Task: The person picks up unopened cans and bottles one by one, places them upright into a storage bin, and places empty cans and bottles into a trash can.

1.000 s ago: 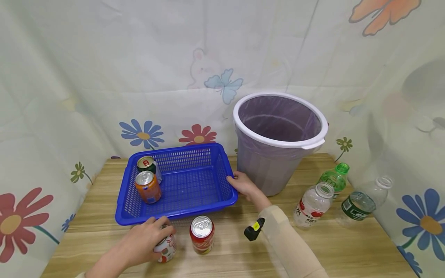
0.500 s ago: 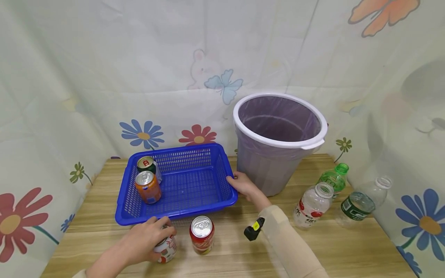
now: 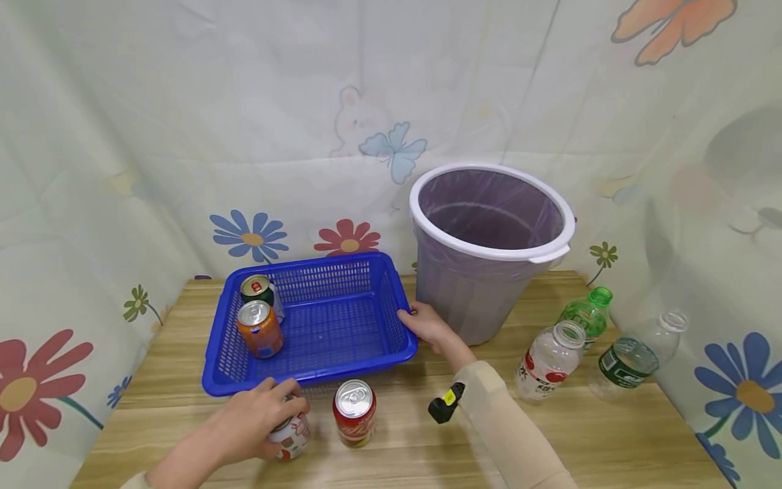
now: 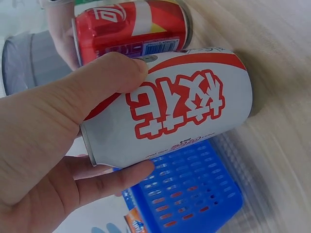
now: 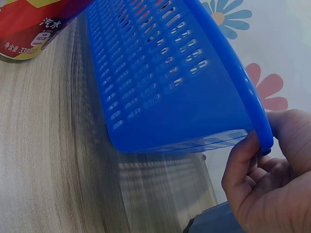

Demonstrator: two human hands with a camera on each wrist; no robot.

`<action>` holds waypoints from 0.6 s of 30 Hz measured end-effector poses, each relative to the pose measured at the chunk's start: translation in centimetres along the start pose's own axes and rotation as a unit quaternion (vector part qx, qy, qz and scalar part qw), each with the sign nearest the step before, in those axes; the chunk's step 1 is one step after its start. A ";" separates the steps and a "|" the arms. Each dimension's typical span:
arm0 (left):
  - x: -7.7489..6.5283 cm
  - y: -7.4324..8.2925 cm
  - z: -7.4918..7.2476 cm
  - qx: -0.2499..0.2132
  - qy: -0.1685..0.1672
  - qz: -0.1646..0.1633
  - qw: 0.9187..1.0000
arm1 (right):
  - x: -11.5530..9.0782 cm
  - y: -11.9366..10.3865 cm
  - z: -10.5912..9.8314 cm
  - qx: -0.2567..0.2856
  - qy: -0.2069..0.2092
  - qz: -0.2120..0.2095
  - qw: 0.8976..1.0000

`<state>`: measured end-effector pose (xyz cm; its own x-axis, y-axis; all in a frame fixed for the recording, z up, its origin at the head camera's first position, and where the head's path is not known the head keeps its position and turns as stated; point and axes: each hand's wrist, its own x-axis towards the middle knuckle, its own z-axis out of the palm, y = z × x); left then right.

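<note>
My left hand (image 3: 259, 418) pinches the white can (image 3: 296, 438), thumb on one side and fingers on the other. The can is on the near side of the blue basket (image 3: 332, 333), outside it, next to the red can (image 3: 355, 418). I think I hold it round its sides because it is smooth and could slip. My right hand (image 3: 430, 327) pinches the basket's right rim, maybe so the basket won't slide. The orange can (image 3: 261, 334) and the green can (image 3: 256, 292) stand close together at the basket's left end, which leaves room beside them. The red label bottle (image 3: 550, 363), the green bottle (image 3: 588, 318) and the green label bottle (image 3: 632, 363) stand on the right of the counter (image 3: 397, 465), perhaps to be apart from the cans.

My left hand hides most of the white can's top, and I can't tell if its bottom touches the counter. Something pale (image 3: 279, 305) peeks out by the green can; I can't tell what it is. The bottom inside the bin (image 3: 467, 299) is out of sight. From my right wrist, the red can is cut off.
</note>
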<state>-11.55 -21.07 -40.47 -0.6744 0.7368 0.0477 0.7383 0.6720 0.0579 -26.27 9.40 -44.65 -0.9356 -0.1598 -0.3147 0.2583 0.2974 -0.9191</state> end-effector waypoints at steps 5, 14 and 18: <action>0.1 -0.1 -0.6 0.002 -0.001 0.010 1.000 | 0.0 0.0 0.0 -0.002 0.001 0.003 1.000; 0.5 0.1 -1.8 0.020 -0.030 0.015 0.999 | 0.0 -0.1 0.0 -0.002 0.002 0.002 1.000; 0.6 0.3 -2.4 0.035 -0.030 0.022 0.999 | 0.0 0.0 0.0 -0.002 0.003 -0.002 1.000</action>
<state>-11.78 -20.58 -37.99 -0.6416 0.7669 -0.0112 0.7670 0.6415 -0.0125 -26.30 9.37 -44.68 -0.9378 -0.1562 -0.3100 0.2540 0.2999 -0.9195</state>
